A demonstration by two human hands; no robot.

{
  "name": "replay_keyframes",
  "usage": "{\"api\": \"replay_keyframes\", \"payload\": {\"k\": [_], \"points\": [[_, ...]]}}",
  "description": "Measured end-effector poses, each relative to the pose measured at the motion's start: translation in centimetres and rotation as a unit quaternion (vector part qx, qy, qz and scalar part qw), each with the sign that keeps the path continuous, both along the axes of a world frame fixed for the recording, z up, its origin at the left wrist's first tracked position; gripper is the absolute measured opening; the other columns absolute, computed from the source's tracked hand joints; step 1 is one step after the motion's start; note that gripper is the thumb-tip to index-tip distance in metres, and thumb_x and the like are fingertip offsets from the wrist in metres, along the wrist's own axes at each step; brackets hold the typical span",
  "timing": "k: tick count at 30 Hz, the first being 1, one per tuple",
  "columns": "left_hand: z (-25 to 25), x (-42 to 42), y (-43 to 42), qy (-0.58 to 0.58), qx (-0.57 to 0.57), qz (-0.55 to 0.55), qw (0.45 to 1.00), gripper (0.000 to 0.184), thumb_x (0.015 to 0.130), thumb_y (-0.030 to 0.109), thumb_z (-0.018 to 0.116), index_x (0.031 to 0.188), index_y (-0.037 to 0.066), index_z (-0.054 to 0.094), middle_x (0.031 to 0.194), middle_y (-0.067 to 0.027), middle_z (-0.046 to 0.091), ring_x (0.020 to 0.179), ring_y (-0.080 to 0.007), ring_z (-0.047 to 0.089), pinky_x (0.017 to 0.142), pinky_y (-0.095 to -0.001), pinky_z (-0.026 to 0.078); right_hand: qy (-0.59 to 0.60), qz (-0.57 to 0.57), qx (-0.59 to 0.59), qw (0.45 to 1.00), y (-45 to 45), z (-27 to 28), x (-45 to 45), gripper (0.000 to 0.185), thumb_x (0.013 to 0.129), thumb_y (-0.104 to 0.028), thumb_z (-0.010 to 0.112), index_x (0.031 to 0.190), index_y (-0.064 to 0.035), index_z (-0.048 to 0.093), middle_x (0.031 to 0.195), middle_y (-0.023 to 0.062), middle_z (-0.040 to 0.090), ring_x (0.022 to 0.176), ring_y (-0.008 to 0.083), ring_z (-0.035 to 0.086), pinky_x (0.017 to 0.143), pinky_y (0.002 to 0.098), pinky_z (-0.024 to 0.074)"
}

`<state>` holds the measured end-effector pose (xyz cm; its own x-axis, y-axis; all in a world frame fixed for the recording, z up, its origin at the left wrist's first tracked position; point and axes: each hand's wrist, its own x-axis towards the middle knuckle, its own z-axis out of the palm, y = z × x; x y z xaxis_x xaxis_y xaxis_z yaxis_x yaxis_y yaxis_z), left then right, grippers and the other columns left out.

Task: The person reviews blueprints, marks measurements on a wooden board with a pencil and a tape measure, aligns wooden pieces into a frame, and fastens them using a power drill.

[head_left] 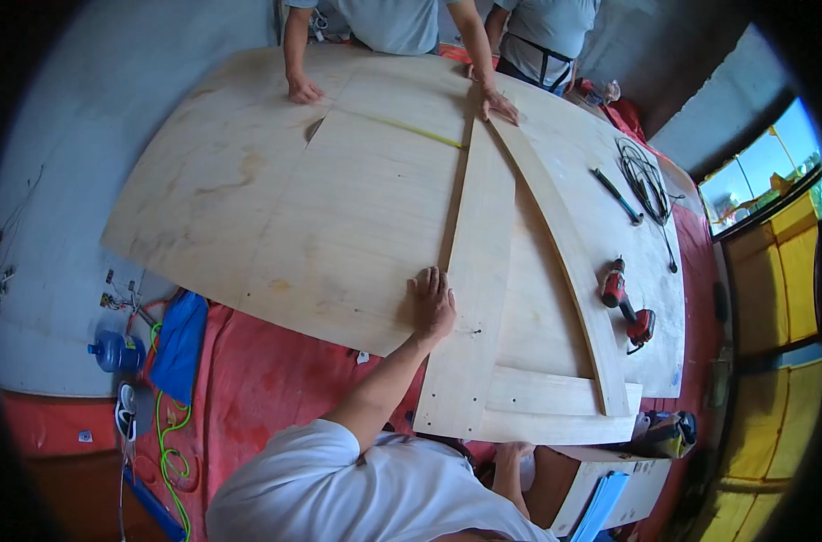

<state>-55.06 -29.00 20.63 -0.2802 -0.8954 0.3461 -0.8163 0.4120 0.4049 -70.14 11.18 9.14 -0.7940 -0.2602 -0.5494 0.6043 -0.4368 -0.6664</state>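
Observation:
A wooden frame lies on the big plywood sheet [203, 199], made of a wide straight plank [481, 235], a curved strip [564, 262] and short crosspieces [551, 397] at the near end. My left hand [435, 305] rests on the left edge of the wide plank, fingers stretched out and apart. At the frame's near edge is my right hand [516, 449]; its fingers are hidden by the wood. Across the sheet, a co-worker's one hand [498, 107] touches the frame's far tip, and the other hand [304, 88] presses on the plywood.
A yellow tape measure blade [420, 131] lies across the plywood. To the right are a red cordless drill [615, 285], a hammer [620, 199] and a coiled black cable [644, 176]. A cardboard box [601, 483] stands near my right side. Another person [551, 36] stands at the back.

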Motion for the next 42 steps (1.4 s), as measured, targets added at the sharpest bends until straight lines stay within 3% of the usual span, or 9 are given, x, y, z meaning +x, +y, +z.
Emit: {"api": "replay_keyframes", "payload": {"k": [16,21,24,25,28,34,35,39,42], "points": [[-2.4,-2.1,-2.6,-0.078,-0.033,-0.089,0.992,0.052,0.099,0.029,0.045,0.148,0.013,0.040,0.158,-0.0096,0.030,0.145,-0.0261,0.030,0.114,-0.0619,0.022,-0.047,0.079,0.183,0.979,1.8,1.5,0.6,0.057,0.096,-0.053,0.042,0.130,-0.0090,0.053,0.122,0.0103,0.062,0.107,0.0285,0.059,0.089,0.0472,0.0519],[2.7,-2.4,-2.8,-0.140,0.068,-0.091,0.984,0.051,0.102,0.028,0.040,0.150,0.012,0.035,0.161,-0.0071,0.023,0.145,-0.0263,0.030,0.116,-0.0580,0.020,0.014,0.632,0.405,0.661,3.3,18.6,-3.6,0.043,0.096,-0.040,0.051,0.109,-0.0010,0.064,0.084,0.0117,0.070,0.074,0.0239,0.068,0.070,0.0400,0.0578],[1.5,-2.0,-3.2,-0.101,0.056,-0.110,0.987,0.050,0.102,0.026,0.040,0.149,0.009,0.036,0.160,-0.0097,0.024,0.145,-0.0278,0.031,0.117,-0.0548,0.021,0.302,0.460,0.411,0.727,-0.3,18.7,-14.5,0.017,0.089,-0.015,0.063,0.099,-0.0020,0.067,0.085,0.0087,0.069,0.083,0.0245,0.068,0.073,0.0370,0.0531],[1.4,-2.0,-3.3,-0.083,0.051,-0.116,0.988,0.050,0.102,0.025,0.040,0.149,0.008,0.037,0.160,-0.0105,0.025,0.144,-0.0282,0.031,0.117,-0.0539,0.021,0.563,0.331,0.538,0.533,-4.6,20.7,-17.3,0.018,0.088,-0.017,0.063,0.098,-0.0012,0.066,0.084,0.0117,0.068,0.081,0.0341,0.066,0.073,0.0418,0.0517],[1.6,-2.0,-3.2,-0.088,0.041,-0.117,0.988,0.049,0.102,0.023,0.042,0.148,0.006,0.038,0.159,-0.0120,0.027,0.144,-0.0297,0.032,0.117,-0.0526,0.022,0.699,0.231,0.507,0.448,-16.4,25.1,-25.9,0.057,0.087,-0.008,0.058,0.141,-0.0013,0.041,0.125,0.0237,0.057,0.113,0.0403,0.057,0.096,0.0486,0.0453],[1.1,-2.0,-3.5,-0.038,0.048,-0.121,0.991,0.050,0.097,0.020,0.051,0.144,0.006,0.043,0.157,-0.0124,0.032,0.141,-0.0317,0.036,0.116,-0.0521,0.024,0.591,0.500,0.581,0.252,-24.5,17.2,-42.8,0.066,0.080,-0.010,0.060,0.143,-0.0038,0.038,0.118,0.0237,0.063,0.107,0.0386,0.063,0.091,0.0481,0.0502],[1.3,-1.9,-3.3,-0.038,0.025,-0.121,0.992,0.050,0.096,0.020,0.052,0.144,0.006,0.044,0.156,-0.0123,0.033,0.139,-0.0326,0.038,0.116,-0.0521,0.025,0.547,0.469,0.574,0.389,-25.7,17.2,-42.7,0.058,0.082,-0.012,0.060,0.137,-0.0076,0.045,0.113,0.0223,0.066,0.102,0.0404,0.065,0.088,0.0502,0.0507],[2.7,-1.9,-3.0,-0.043,0.027,-0.111,0.992,0.049,0.095,0.021,0.054,0.142,0.006,0.045,0.153,-0.0125,0.037,0.135,-0.0347,0.042,0.115,-0.0538,0.027,0.636,0.373,0.587,0.335,-25.6,18.4,-40.5,0.044,0.083,-0.014,0.060,0.126,-0.0093,0.055,0.102,0.0238,0.068,0.091,0.0425,0.066,0.078,0.0526,0.0520],[2.3,-2.2,-3.0,-0.028,0.029,-0.108,0.993,0.047,0.096,0.024,0.053,0.140,0.008,0.048,0.153,-0.0129,0.037,0.134,-0.0344,0.043,0.114,-0.0561,0.028,0.594,0.382,0.552,0.442,-24.8,22.3,-38.9,0.037,0.084,-0.027,0.070,0.112,-0.0032,0.062,0.084,0.0164,0.067,0.073,0.0256,0.064,0.065,0.0430,0.0506]]}}
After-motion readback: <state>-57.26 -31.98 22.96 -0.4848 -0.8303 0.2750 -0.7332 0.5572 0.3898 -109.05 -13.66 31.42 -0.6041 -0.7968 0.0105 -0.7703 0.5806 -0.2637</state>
